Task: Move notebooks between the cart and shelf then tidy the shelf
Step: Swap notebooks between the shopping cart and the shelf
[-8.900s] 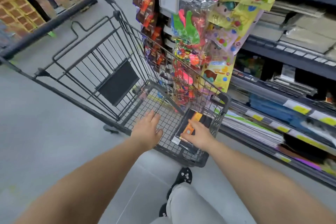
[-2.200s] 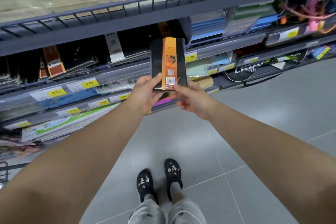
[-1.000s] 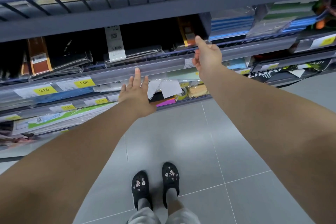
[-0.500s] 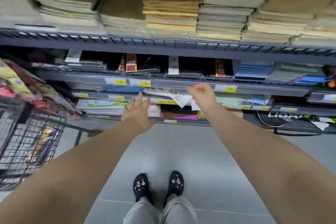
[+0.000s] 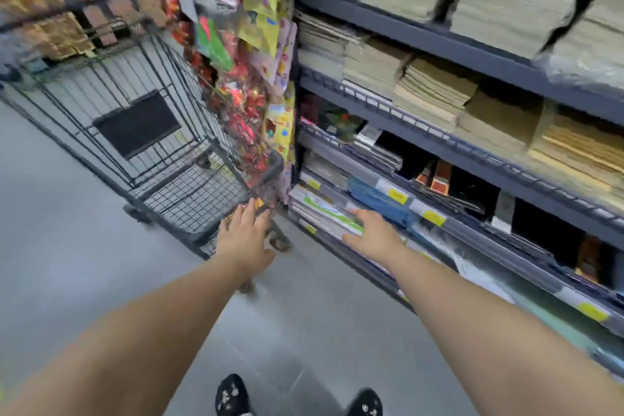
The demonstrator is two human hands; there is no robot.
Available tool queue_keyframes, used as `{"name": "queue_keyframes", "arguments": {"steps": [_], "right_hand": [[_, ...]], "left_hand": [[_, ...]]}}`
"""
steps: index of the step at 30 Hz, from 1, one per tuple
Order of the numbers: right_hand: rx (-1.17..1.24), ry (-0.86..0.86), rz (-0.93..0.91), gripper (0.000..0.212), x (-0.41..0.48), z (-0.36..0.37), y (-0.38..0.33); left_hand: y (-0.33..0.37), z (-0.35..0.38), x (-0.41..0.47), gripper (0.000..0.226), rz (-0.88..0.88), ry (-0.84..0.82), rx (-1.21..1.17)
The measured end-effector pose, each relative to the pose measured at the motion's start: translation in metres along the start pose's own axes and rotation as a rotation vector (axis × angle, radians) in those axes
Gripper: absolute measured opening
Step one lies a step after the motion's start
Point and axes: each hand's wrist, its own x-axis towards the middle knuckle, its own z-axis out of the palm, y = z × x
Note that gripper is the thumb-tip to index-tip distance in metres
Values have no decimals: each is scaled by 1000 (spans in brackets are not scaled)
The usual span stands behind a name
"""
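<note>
The left hand (image 5: pixel 244 240) is released, its fingers straight and spread and holding nothing. The fingertips lie at the near right corner of the wire cart (image 5: pixel 101 84); motion blur hides whether they touch it. Just past the fingertips a scrap of orange (image 5: pixel 258 203) shows through the mesh, too smeared to name.

The right hand (image 5: pixel 374 235) is also released and empty, palm down and fingers extended. It hangs in front of the low tier of the shelf (image 5: pixel 472 152), over flat green-and-white packs (image 5: pixel 324 213). Whether it touches them cannot be told.

The cart stands on the left, tilted in the view, with a black panel (image 5: pixel 136 123) on its far wall. Its right side is just beside a column of bright hanging packets (image 5: pixel 250 44) at the shelf's left end.

To the right of the right hand, black notebooks with orange bands (image 5: pixel 439 177) sit on a middle tier. A blue stack (image 5: pixel 378 196) and yellow price labels (image 5: pixel 396 196) lie below them. Higher tiers hold piles of tan paper pads (image 5: pixel 432 88).

Grey floor (image 5: pixel 101 263) fills the near left, with two black shoes (image 5: pixel 231 395) at the bottom edge.
</note>
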Motion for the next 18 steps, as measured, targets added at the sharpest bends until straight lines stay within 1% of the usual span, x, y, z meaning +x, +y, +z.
{"name": "queue_keyframes", "arguments": {"steps": [5,9,13,16,18], "right_hand": [[-97,8,-101,70,19,56,-109],[-163,12,-148,76,27,94,-174],[-271,18,-143,79,30,127,-216],[-378,-2,-207,75,33,140,-231],[-418,-8,-246,72,43,146,-237]], "left_hand": [[-117,-14,-12,75,-62,36,-47],[-185,-16,-17,74,-93,35,-86],[-232,-14,-14,74,-87,14,-104],[-252,-12,1,71,-63,-5,-143],[-261,-15,16,69,-28,10,-161]]}}
